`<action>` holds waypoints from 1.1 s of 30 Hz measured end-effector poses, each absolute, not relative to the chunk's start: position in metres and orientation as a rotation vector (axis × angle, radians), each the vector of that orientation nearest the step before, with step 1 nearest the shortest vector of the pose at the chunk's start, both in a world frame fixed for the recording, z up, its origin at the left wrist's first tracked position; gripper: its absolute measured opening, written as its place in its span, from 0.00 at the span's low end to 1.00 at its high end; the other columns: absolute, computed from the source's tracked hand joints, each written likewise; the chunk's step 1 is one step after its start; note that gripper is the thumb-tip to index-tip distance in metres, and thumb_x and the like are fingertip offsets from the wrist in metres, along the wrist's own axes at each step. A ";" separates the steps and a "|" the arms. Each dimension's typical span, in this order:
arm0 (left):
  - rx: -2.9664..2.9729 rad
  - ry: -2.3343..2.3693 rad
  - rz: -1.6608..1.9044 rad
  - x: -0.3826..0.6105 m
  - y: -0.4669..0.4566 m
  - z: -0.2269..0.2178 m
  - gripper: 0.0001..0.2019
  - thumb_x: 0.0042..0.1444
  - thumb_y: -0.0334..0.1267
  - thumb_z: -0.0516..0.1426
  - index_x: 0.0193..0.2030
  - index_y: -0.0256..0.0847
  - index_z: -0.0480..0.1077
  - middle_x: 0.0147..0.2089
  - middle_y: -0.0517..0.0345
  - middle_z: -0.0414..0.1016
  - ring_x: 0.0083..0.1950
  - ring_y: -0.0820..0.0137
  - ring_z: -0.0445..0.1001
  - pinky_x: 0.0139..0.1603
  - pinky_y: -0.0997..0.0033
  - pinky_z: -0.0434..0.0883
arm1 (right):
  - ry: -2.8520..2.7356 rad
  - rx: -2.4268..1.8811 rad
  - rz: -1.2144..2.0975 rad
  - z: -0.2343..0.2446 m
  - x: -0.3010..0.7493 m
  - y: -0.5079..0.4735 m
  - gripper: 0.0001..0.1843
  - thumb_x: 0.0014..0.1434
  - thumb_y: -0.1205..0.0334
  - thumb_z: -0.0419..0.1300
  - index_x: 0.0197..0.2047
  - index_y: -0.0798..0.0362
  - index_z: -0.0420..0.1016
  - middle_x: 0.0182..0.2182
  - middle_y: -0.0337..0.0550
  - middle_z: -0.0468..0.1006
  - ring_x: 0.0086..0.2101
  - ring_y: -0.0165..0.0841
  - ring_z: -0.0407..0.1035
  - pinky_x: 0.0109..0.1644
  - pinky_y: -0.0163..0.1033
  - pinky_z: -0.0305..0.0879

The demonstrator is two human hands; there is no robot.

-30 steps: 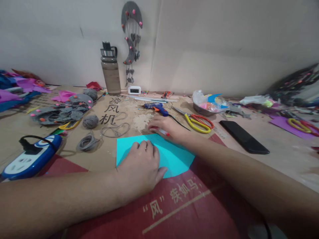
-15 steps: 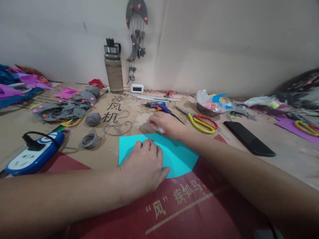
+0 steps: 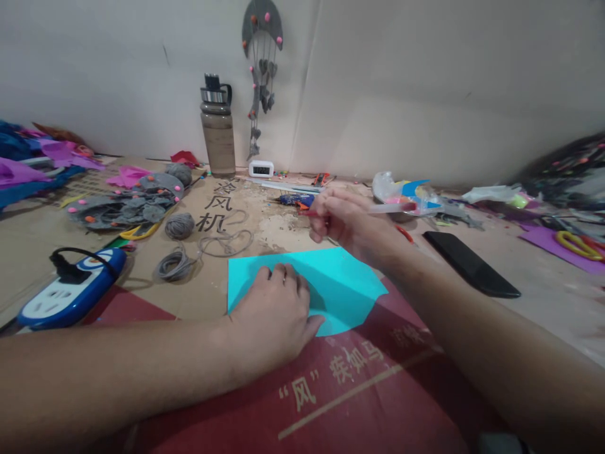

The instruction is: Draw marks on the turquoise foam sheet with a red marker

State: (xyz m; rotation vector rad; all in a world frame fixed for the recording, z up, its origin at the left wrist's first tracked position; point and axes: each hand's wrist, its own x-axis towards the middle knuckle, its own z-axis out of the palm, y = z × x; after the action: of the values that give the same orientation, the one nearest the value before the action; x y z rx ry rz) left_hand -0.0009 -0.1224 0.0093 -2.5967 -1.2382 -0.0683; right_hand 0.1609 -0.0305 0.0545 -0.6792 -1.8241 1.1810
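A turquoise sheet of paper or felt (image 3: 343,277) lies on the printed cardboard in front of me, its right edge cut unevenly. My left hand (image 3: 278,306) rests on the sheet's left part, palm down, fingers slightly bent and thumb apart. Raised above the sheet's far edge, my right hand (image 3: 343,221) is closed around a pen (image 3: 385,208) with a whitish barrel and red ends. The pen lies almost level across the hand and is a little blurred. Behind that hand, the blue glue gun (image 3: 288,199) is partly hidden, and the scissors nearby are mostly covered.
A blue-and-white power strip (image 3: 70,290) and grey yarn (image 3: 179,226) lie on the left. At the back stand a water bottle (image 3: 217,129) and a small clock (image 3: 261,168). A black phone (image 3: 470,263) and a bowl of scraps (image 3: 401,195) are on the right.
My right hand has risen off the turquoise sheet and moved right with the pen, which now points sideways. My left hand has stayed on the sheet.
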 end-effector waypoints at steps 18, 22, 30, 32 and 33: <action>-2.659 -1.257 -0.114 -0.004 -0.116 0.013 0.22 0.61 0.52 0.48 0.46 0.33 0.69 0.52 0.36 0.71 0.52 0.48 0.68 0.49 0.48 0.65 | -1.922 -0.940 0.558 -0.006 0.176 -0.013 0.11 0.61 0.56 0.57 0.32 0.52 0.72 0.29 0.38 0.72 0.32 0.30 0.66 0.38 0.37 0.62; -2.716 -1.290 -0.155 -0.005 -0.112 0.015 0.20 0.60 0.51 0.49 0.46 0.36 0.69 0.52 0.40 0.70 0.51 0.51 0.68 0.49 0.49 0.66 | -2.253 -0.857 0.322 -0.011 0.173 -0.016 0.10 0.64 0.58 0.53 0.38 0.52 0.72 0.34 0.43 0.72 0.38 0.33 0.66 0.43 0.39 0.62; -2.720 -1.307 -0.189 -0.010 -0.101 0.017 0.21 0.60 0.50 0.51 0.51 0.36 0.68 0.53 0.42 0.70 0.53 0.51 0.68 0.53 0.47 0.63 | -2.357 -1.175 -0.161 -0.010 0.162 -0.013 0.14 0.67 0.57 0.47 0.41 0.52 0.70 0.40 0.50 0.71 0.41 0.40 0.63 0.43 0.44 0.57; -2.694 -1.327 -0.194 -0.012 -0.095 0.017 0.21 0.60 0.49 0.50 0.51 0.35 0.68 0.52 0.42 0.71 0.53 0.50 0.68 0.53 0.47 0.63 | -2.343 -1.217 -0.219 -0.008 0.159 -0.008 0.14 0.67 0.57 0.46 0.42 0.52 0.70 0.41 0.50 0.70 0.43 0.41 0.63 0.43 0.44 0.56; -2.685 -1.337 -0.193 -0.014 -0.092 0.017 0.20 0.61 0.49 0.50 0.50 0.34 0.69 0.52 0.41 0.71 0.53 0.51 0.68 0.53 0.47 0.63 | -2.339 -1.245 -0.233 -0.008 0.157 -0.006 0.14 0.67 0.58 0.46 0.42 0.53 0.70 0.41 0.51 0.70 0.42 0.41 0.63 0.43 0.45 0.55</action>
State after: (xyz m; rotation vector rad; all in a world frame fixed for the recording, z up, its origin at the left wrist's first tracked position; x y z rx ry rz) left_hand -0.0140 -0.0918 0.0172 -2.6847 -1.3371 -0.1934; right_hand 0.1573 -0.0061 -0.0079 -1.2451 -2.3391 -0.2335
